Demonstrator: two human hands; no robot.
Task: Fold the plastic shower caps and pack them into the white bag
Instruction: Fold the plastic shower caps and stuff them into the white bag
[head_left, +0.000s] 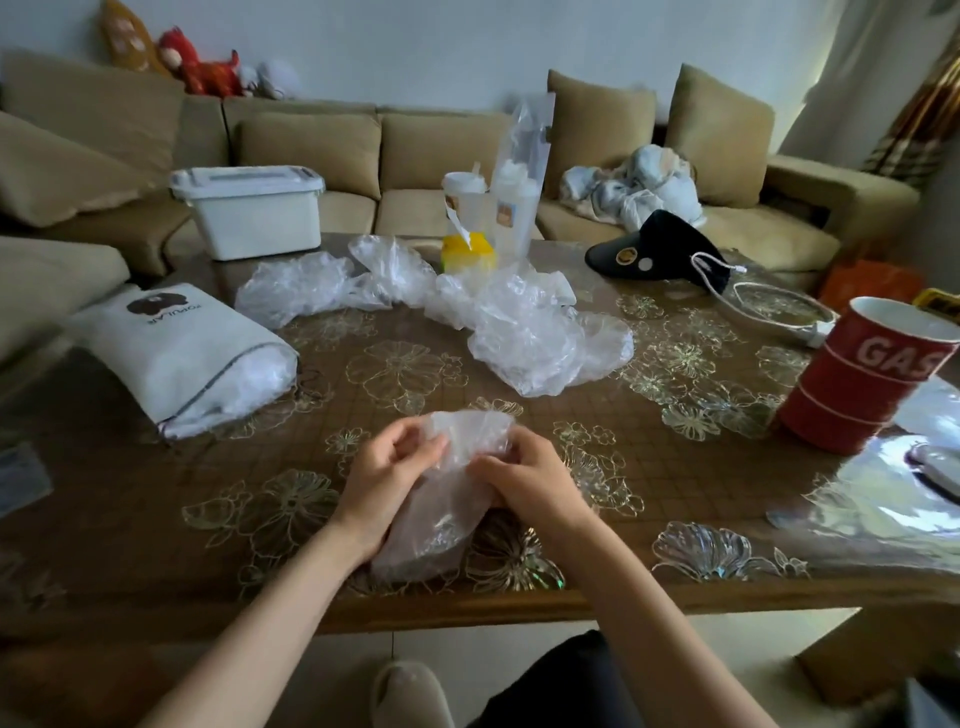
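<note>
Two hands, both mine, are on one shower cap (441, 514): my left hand (387, 470) pinches its upper edge between curled fingers and thumb. My right hand (530, 480) grips the crumpled plastic just beside it, fingers bent round the fold. The cap runs from that grip down to the table (260, 467), its lower end resting near the front edge. It is to the right of the white bag (182, 353) and nearer to me. The bag lies on its side, and crumpled clear plastic shows at its open end, which faces right. A pile of loose caps (519, 322) sits to the right of the bag and farther from me, crumpled and overlapping. Behind the bag stands a white box (254, 213) with its lid on. Far to the bag's right a red cup (857, 379) stands upright, and a black visor (660, 249) lies beyond the pile.
</note>
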